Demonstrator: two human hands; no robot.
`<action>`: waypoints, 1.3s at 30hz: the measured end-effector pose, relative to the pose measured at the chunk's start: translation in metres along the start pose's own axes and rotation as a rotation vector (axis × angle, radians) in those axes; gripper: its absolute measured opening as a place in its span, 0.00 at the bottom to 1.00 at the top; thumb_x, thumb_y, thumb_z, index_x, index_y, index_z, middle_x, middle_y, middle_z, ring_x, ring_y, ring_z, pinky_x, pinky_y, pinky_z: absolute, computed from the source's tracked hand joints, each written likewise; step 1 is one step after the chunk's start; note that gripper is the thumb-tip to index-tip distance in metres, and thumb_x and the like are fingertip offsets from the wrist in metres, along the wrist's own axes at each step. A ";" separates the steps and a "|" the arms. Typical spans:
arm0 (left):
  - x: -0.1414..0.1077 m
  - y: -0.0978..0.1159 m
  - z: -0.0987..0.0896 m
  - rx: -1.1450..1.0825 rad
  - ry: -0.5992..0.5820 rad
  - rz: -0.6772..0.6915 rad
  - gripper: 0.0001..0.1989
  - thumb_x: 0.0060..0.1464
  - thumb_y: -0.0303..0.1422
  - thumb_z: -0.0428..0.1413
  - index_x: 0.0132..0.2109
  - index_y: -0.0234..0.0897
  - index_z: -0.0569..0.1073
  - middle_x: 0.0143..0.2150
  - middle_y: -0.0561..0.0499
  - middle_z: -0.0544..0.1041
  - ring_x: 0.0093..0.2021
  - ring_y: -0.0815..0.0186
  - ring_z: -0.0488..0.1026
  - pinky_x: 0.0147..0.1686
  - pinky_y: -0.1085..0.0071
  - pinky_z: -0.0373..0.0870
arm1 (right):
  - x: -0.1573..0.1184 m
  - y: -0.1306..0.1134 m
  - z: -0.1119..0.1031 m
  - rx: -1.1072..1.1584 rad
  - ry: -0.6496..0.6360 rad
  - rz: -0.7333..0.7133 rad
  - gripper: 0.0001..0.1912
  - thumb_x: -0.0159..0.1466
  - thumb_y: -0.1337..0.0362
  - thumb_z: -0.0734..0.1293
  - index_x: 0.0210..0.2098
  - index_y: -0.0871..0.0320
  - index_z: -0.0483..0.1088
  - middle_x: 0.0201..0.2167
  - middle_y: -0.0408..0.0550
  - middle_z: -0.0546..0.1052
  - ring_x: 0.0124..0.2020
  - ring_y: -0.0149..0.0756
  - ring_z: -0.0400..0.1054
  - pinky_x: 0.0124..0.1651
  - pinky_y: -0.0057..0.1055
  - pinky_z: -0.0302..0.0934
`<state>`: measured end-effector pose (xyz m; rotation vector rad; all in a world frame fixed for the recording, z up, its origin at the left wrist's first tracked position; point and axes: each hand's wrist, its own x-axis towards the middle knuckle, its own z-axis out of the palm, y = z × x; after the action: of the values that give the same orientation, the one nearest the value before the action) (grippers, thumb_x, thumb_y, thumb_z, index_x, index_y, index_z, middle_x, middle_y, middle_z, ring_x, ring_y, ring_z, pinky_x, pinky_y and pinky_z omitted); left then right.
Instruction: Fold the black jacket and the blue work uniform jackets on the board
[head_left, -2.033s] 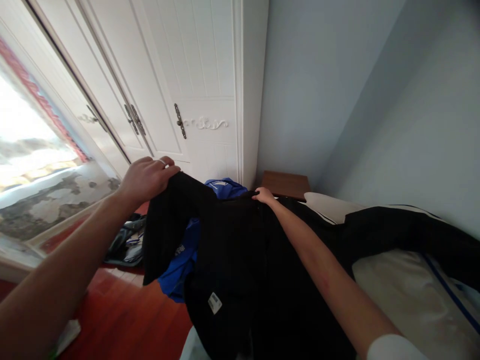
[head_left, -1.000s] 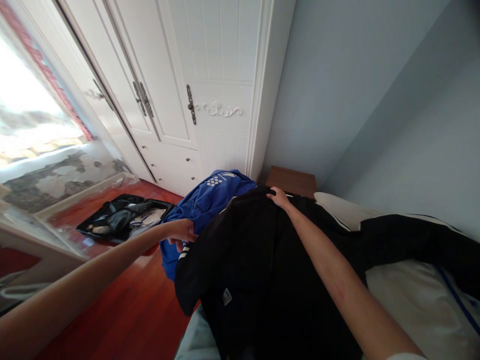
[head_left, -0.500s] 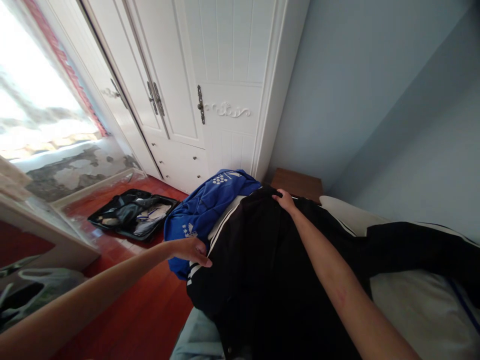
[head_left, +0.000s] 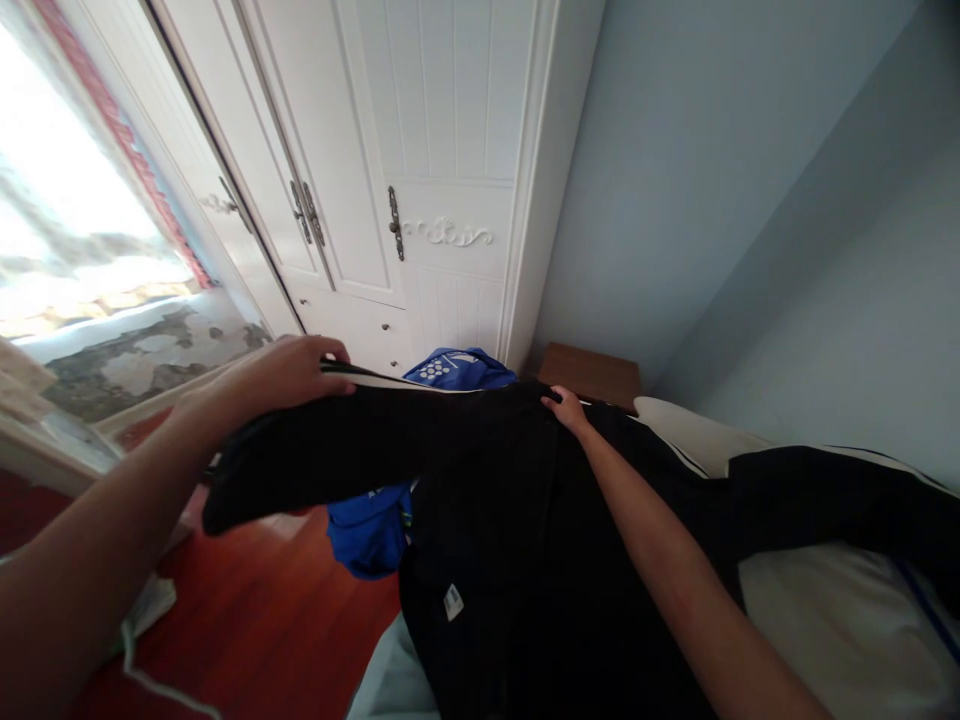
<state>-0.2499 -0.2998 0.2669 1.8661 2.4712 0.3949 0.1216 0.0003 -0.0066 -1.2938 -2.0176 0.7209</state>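
A black jacket [head_left: 517,520] with white stripes along its sleeves is spread over the bed, one sleeve reaching to the right edge of the view. My left hand [head_left: 296,372] grips the striped edge of the other sleeve and holds it up, stretched out to the left. Higher on the jacket, near the shoulder, my right hand [head_left: 568,408] pinches the black cloth. Behind and below the raised sleeve lies a blue garment [head_left: 461,368] with white print, partly covered. A small white label [head_left: 453,602] shows on the jacket's inner side.
White wardrobe [head_left: 450,130] doors stand straight ahead, a brown wooden nightstand [head_left: 592,370] beside them. A pale pillow [head_left: 840,610] lies under the jacket at right. Red wooden floor [head_left: 262,600] runs along the left, with a white cord [head_left: 161,685] on it.
My left hand has lifted the sleeve and swung it up and to the left, off the blue garment's side. The sleeve now hides the open suitcase. My right hand has stayed nearly in place.
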 end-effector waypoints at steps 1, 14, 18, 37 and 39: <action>0.017 0.002 -0.004 0.108 0.008 0.058 0.18 0.51 0.37 0.61 0.45 0.28 0.77 0.40 0.45 0.78 0.46 0.55 0.71 0.52 0.60 0.63 | -0.001 0.000 0.000 -0.002 0.001 -0.001 0.12 0.61 0.62 0.67 0.44 0.58 0.73 0.46 0.51 0.78 0.49 0.43 0.72 0.55 0.39 0.62; 0.094 0.026 0.153 0.255 0.015 0.482 0.24 0.65 0.43 0.46 0.63 0.40 0.67 0.68 0.38 0.61 0.71 0.50 0.49 0.63 0.47 0.52 | -0.001 -0.014 0.000 -0.154 -0.025 0.126 0.14 0.62 0.60 0.67 0.47 0.56 0.73 0.50 0.49 0.76 0.51 0.40 0.70 0.53 0.32 0.61; 0.080 0.054 0.197 0.195 -0.222 0.537 0.33 0.64 0.51 0.43 0.69 0.38 0.58 0.72 0.38 0.53 0.72 0.49 0.45 0.64 0.44 0.49 | 0.013 -0.033 0.001 -0.253 -0.074 0.182 0.16 0.61 0.57 0.67 0.44 0.61 0.75 0.53 0.59 0.74 0.53 0.49 0.69 0.52 0.37 0.61; 0.055 0.085 0.255 0.214 -0.017 0.628 0.35 0.64 0.53 0.41 0.68 0.34 0.61 0.71 0.38 0.54 0.72 0.51 0.46 0.68 0.46 0.44 | 0.054 -0.061 0.019 -0.564 0.011 0.280 0.17 0.67 0.54 0.63 0.46 0.59 0.75 0.48 0.60 0.78 0.53 0.49 0.70 0.53 0.42 0.58; 0.046 0.086 0.268 0.211 -0.059 0.624 0.35 0.64 0.52 0.41 0.67 0.31 0.62 0.70 0.36 0.58 0.72 0.50 0.49 0.68 0.44 0.41 | 0.051 -0.065 0.016 -0.593 -0.004 0.215 0.18 0.68 0.54 0.62 0.47 0.60 0.74 0.50 0.61 0.76 0.54 0.49 0.68 0.55 0.42 0.57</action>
<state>-0.1368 -0.1836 0.0324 2.6696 1.9012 0.0761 0.0553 0.0212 0.0408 -1.8611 -2.2029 0.2066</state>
